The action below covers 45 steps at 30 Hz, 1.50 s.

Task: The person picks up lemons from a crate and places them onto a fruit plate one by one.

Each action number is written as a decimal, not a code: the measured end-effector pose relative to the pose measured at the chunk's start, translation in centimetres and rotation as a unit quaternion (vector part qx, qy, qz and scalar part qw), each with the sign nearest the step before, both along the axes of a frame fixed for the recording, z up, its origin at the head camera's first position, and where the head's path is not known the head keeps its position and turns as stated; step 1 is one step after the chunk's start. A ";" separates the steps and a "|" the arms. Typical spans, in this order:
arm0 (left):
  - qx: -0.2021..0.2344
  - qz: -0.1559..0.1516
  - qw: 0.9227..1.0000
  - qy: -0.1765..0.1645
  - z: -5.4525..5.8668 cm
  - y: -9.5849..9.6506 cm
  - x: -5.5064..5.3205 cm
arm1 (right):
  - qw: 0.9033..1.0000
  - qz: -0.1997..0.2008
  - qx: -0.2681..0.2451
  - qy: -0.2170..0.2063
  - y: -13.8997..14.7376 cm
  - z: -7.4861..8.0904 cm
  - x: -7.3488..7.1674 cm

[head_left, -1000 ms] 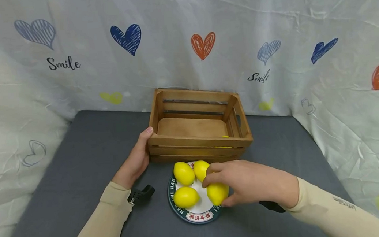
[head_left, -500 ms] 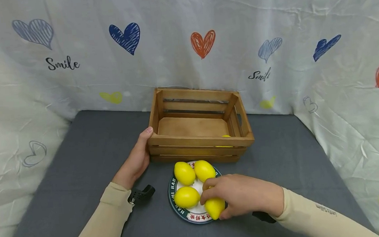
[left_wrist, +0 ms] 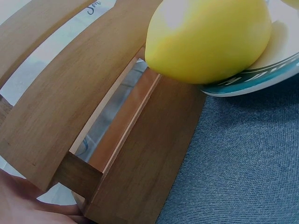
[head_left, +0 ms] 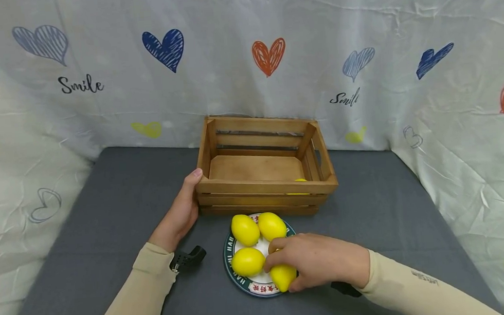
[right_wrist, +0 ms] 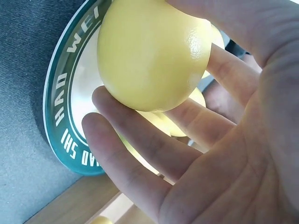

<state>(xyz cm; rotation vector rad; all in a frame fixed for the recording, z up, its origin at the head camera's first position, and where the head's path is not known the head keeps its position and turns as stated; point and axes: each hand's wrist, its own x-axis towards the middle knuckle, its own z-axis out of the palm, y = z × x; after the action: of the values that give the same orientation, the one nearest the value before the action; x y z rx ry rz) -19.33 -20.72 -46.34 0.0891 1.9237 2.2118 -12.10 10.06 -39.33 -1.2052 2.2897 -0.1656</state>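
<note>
My right hand (head_left: pixel 325 257) holds a yellow lemon (head_left: pixel 283 278) at the near right side of a round plate (head_left: pixel 240 284) with a dark green lettered rim. In the right wrist view, the thumb lies on one side of that lemon (right_wrist: pixel 152 56) and the fingers (right_wrist: pixel 131 126) curl along the other. Three more lemons (head_left: pixel 248 262) rest on the plate. My left hand (head_left: pixel 179 216) grips the left end of a slatted wooden crate (head_left: pixel 263 188), its thumb on the top corner. The left wrist view shows the crate's slats (left_wrist: pixel 135 158) close beside the plate.
Inside the crate's right front corner, another yellow thing (head_left: pixel 298 180) shows partly behind the front slats. A dark grey cloth (head_left: pixel 120 225) covers the table. A white curtain (head_left: pixel 224 13) printed with hearts hangs behind the crate and along both sides.
My right hand has moved toward the front of the plate and slightly left, bringing the lemon with it. My left hand and the crate have stayed in place.
</note>
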 end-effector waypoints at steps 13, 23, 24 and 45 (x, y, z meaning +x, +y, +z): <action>0.002 0.004 1.000 0.005 0.0 0.0 0.1 | 1.000 0.004 -0.002 -0.005 -0.1 -0.7 -0.2; -0.001 0.004 1.000 0.006 0.1 0.0 0.1 | 1.000 0.002 0.005 -0.001 -0.1 -0.3 -0.1; -0.001 0.004 1.000 0.006 0.1 0.0 0.1 | 1.000 0.001 0.005 -0.002 -0.1 -0.2 -0.1; -0.010 0.005 1.000 -0.015 0.2 -0.2 0.3 | 0.996 0.026 -0.055 0.060 -1.5 12.3 -6.1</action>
<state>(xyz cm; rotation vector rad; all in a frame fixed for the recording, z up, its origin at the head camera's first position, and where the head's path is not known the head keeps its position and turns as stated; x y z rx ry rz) -18.98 -20.95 -46.16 0.0444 1.9339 2.1874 -18.16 8.59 -27.00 -1.3636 2.3754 -0.2071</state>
